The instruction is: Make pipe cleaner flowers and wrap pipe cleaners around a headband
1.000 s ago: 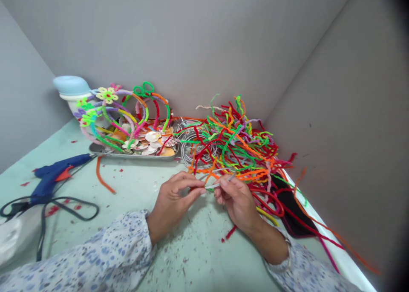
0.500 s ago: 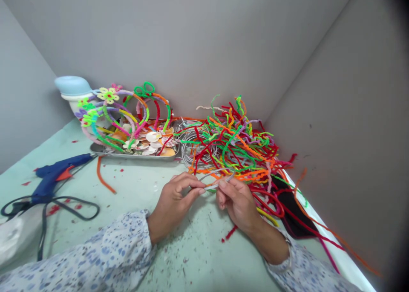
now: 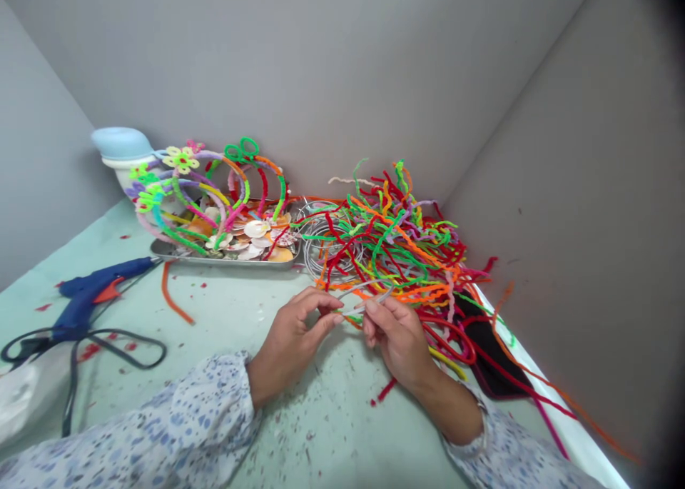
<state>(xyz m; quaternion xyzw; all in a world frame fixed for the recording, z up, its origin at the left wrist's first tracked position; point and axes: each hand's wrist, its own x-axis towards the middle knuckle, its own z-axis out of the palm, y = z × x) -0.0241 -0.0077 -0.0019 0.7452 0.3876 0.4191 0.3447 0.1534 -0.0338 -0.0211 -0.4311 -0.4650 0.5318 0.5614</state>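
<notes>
Grey pipe cleaner [image 3: 369, 298]: thin, fuzzy, bent in narrow loop. Left hand [image 3: 292, 335] and right hand [image 3: 399, 339] both pinching its ends.

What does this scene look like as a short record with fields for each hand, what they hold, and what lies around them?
left hand: left hand pinches one end of a grey pipe cleaner at its fingertips
right hand: right hand pinches the same grey pipe cleaner beside the left
behind hands: pile of pipe cleaners, many colours, in the corner
beside pile: coil of wire
tray: metal tray with shells and pipe-cleaner headbands
left side: blue glue gun lying on the table, cord looped
loose: orange pipe cleaner near the tray
</notes>
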